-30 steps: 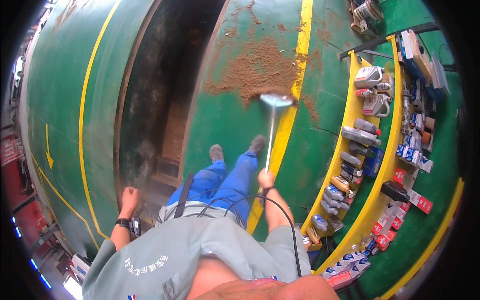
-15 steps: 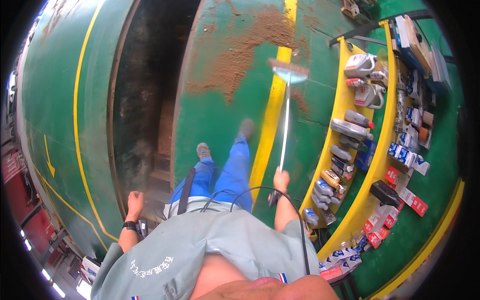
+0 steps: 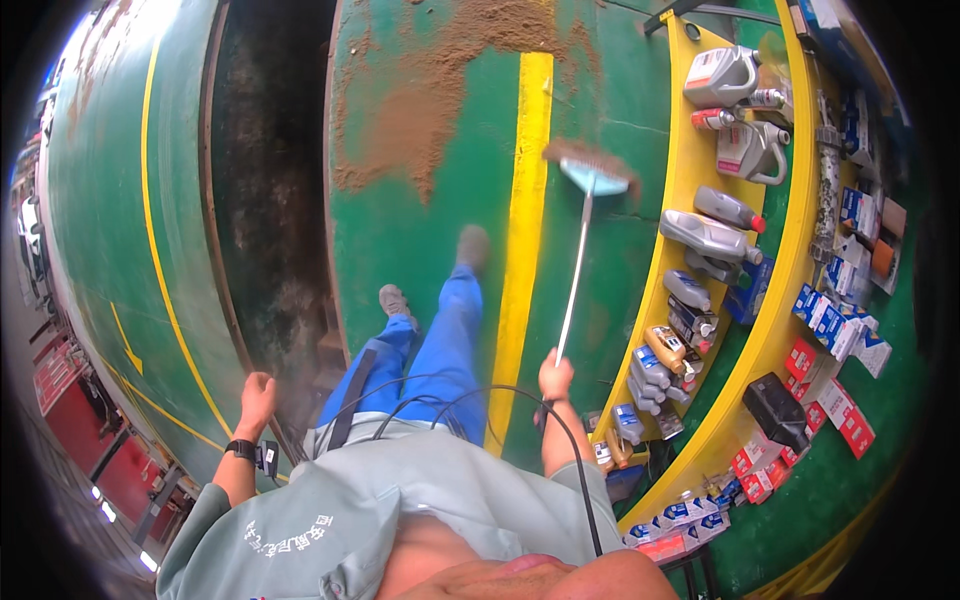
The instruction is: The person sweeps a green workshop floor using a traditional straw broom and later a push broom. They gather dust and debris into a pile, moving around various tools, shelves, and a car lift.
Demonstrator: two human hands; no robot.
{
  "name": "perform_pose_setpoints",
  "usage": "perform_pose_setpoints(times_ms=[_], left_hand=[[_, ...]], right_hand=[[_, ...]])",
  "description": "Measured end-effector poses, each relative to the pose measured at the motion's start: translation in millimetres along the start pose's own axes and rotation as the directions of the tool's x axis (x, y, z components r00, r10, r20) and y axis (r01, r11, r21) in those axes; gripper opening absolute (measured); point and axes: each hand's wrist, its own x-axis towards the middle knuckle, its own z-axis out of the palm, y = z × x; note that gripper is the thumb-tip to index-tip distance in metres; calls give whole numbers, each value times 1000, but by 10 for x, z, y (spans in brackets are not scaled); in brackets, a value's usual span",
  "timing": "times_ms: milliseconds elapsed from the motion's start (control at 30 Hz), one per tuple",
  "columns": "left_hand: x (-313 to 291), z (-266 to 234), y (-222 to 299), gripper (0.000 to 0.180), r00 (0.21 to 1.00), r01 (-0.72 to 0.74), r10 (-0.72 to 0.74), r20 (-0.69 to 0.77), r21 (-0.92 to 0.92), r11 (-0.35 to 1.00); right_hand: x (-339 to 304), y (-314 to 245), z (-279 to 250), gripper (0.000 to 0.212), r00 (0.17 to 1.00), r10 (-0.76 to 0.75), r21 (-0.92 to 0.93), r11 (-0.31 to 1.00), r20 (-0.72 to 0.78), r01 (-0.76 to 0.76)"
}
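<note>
My right hand [image 3: 556, 377] is closed around the pale handle of a push broom [image 3: 576, 270]. The handle slants away from me to a light blue broom head [image 3: 594, 178] with brown bristles, slightly blurred. Those bristles rest on the green floor just right of the yellow line [image 3: 527, 190]. Ahead and to the left lies a spread of brown dirt [image 3: 410, 120]. My left hand [image 3: 258, 398] hangs by my left side with fingers curled, no object visible in it, a dark watch on its wrist.
A long dark pit [image 3: 275, 150] runs along my left. Close on the right stands a yellow shelf rack [image 3: 672, 130] with jugs, bottles and small boxes. A black cable [image 3: 575, 430] loops in front of my waist.
The broom head has moved to the right, off the yellow line and toward the rack. My right hand keeps its hold on the handle. The whole view has shifted a little.
</note>
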Motion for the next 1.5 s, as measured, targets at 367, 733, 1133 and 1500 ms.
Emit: perform_pose_setpoints(times_ms=[367, 733, 1133, 1500], left_hand=[[127, -100, 410, 26, 997, -36, 29, -67, -102, 994], [91, 111, 299, 25, 997, -40, 38, -68, -33, 999], [198, 267, 288, 21, 992, 112, -114, 57, 49, 993], [284, 265, 306, 21, 986, 168, -167, 19, -97, 981]], right_hand=[[2114, -3222, -1116, 46, 937, -348, 100, 934, 35, 343], [-799, 178, -416, 50, 999, 12, -41, 999, -37, -13], [435, 238, 12, 54, 966, 260, 62, 964, -9, -259], [2945, -3616, -1154, 46, 968, -219, -31, 974, 124, 224]])
